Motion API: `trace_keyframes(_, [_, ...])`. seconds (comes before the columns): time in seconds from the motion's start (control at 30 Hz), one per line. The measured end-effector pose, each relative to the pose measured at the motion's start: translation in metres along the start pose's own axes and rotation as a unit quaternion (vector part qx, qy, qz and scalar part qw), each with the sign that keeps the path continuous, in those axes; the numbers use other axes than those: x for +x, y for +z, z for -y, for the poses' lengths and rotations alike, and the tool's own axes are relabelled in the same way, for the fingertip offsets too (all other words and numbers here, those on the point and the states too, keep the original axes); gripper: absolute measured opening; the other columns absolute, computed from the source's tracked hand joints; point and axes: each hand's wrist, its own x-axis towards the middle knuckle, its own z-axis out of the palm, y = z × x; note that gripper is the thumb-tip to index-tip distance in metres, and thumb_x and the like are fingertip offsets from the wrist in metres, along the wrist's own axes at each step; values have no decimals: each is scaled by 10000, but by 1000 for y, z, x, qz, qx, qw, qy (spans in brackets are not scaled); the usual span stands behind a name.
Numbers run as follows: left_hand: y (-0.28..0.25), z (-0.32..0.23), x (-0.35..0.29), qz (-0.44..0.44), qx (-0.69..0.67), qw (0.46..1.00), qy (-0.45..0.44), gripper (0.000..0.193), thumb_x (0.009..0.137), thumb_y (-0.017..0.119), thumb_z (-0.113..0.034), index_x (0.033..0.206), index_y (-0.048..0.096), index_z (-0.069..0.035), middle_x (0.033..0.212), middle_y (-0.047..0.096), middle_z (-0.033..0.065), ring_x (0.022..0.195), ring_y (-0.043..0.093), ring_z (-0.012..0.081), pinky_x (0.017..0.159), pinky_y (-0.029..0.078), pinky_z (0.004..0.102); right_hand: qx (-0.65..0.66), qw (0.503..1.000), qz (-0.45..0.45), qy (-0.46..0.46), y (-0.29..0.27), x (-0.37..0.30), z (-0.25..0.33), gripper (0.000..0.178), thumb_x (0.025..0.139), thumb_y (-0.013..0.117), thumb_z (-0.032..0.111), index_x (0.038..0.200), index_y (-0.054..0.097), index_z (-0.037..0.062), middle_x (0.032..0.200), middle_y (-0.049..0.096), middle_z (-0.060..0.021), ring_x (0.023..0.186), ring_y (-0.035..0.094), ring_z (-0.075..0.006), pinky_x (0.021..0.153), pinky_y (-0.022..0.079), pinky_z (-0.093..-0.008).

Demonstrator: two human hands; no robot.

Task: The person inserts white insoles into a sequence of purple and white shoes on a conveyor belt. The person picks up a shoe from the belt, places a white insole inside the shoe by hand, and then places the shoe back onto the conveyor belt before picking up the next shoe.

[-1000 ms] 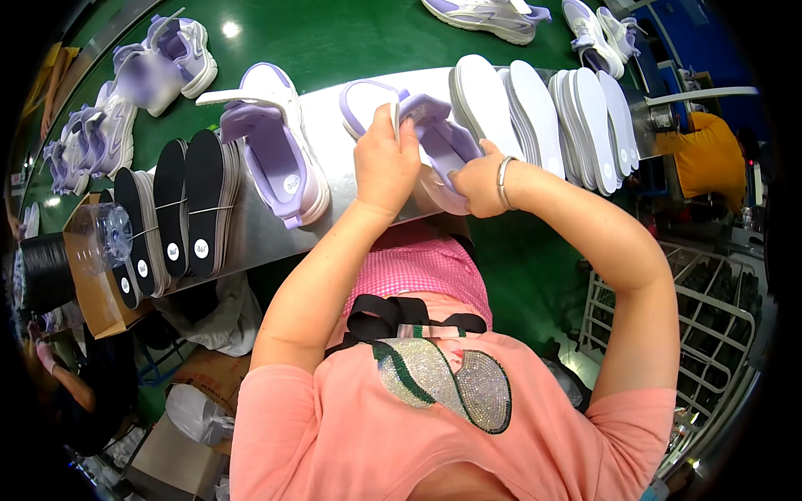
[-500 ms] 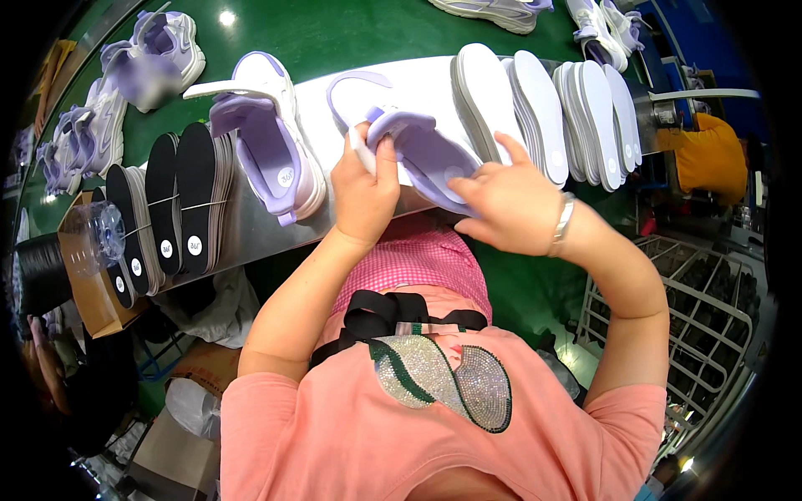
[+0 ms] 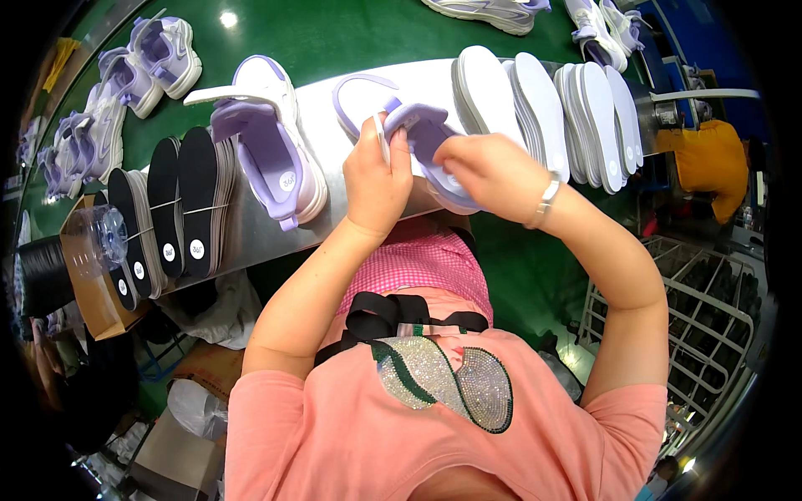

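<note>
A white and lilac sneaker [image 3: 455,194] is tilted between my hands at the bench's near edge. My left hand [image 3: 378,179] is closed on its tongue, thumb and fingers pinching the padded part. My right hand [image 3: 493,177] reaches over the opening with fingers bent together against the lilac lining; whatever they pinch is hidden. Left of my hands, a second sneaker [image 3: 309,179] lies with its tongue folded out and a round white sticker inside. White insoles [image 3: 483,92] stand in stacks to the right.
Banded stacks of black insoles [image 3: 198,184] lean at the bench's left end, beside an open cardboard box [image 3: 92,296] holding clear plastic. More sneakers [image 3: 104,125] line the green surface [image 3: 334,33] at the far left. A metal rack [image 3: 693,326] stands at the lower right.
My right hand has moved left, its extended index finger now bent in at the sneaker's opening. My left hand shifted slightly right, still gripping the tongue. A blur over the far-left sneakers has gone.
</note>
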Motion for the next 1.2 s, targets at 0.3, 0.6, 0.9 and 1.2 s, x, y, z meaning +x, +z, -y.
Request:
trace_keyframes(0.3, [11, 5, 8, 12, -7, 999, -44, 273, 819, 510, -157, 1018, 502, 30, 808, 596, 236, 734, 585, 392, 642, 466, 415, -236, 940, 226, 100, 9, 43, 12, 262, 736, 546, 225, 832, 636, 0, 802, 629, -190, 780, 619, -303, 711, 487, -365])
trace_keyframes(0.6, [13, -1, 9, 11, -7, 998, -56, 260, 819, 514, -173, 999, 517, 15, 779, 604, 216, 709, 591, 380, 627, 471, 403, -237, 939, 210, 134, 31, 38, -20, 279, 753, 535, 252, 866, 649, 24, 852, 642, -151, 802, 628, -273, 721, 486, -343])
trace_keyframes(0.9, [12, -4, 11, 49, -66, 988, -128, 309, 876, 474, -270, 971, 552, 13, 795, 607, 126, 732, 571, 224, 668, 450, 312, -248, 935, 213, 135, 35, 41, -31, 216, 740, 530, 217, 843, 645, 66, 847, 635, -160, 812, 614, -300, 718, 481, -368])
trace_keyframes(1.2, [17, 8, 18, 70, -234, 932, -266, 433, 907, 392, -366, 904, 591, 18, 820, 592, 63, 774, 542, 139, 680, 427, 270, -240, 924, -210, -210, 1, 22, -21, 183, 725, 554, 119, 901, 599, 105, 740, 571, -48, 694, 564, -223, 584, 461, -329])
